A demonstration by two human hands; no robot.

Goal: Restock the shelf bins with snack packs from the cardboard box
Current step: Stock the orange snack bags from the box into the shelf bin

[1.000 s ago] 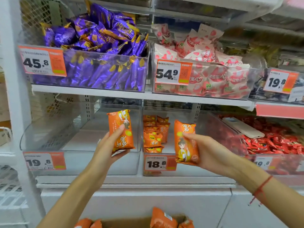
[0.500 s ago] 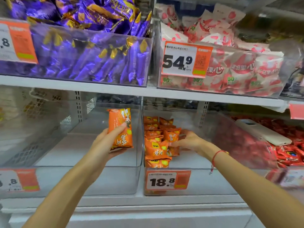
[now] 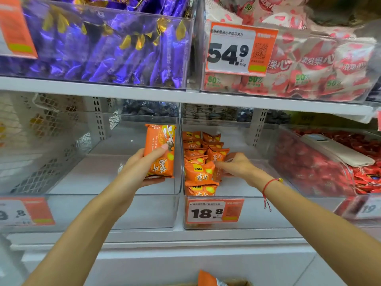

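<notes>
My left hand (image 3: 142,168) grips an orange snack pack (image 3: 160,150) upright, thumb across its face and fingers behind, inside the left clear bin (image 3: 144,211). My right hand (image 3: 237,165) pinches a second pack (image 3: 217,159) beside the stacked row (image 3: 199,172) in the bin tagged 18.8 (image 3: 214,211). These pillow packs look light, soft and slick; I judge the flat faces, mid-body, the surest hold, since squeezing may crush the contents.

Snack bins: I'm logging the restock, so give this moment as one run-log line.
left hand: holds orange pack | right hand: at pack row in middle bin | box: below
</notes>
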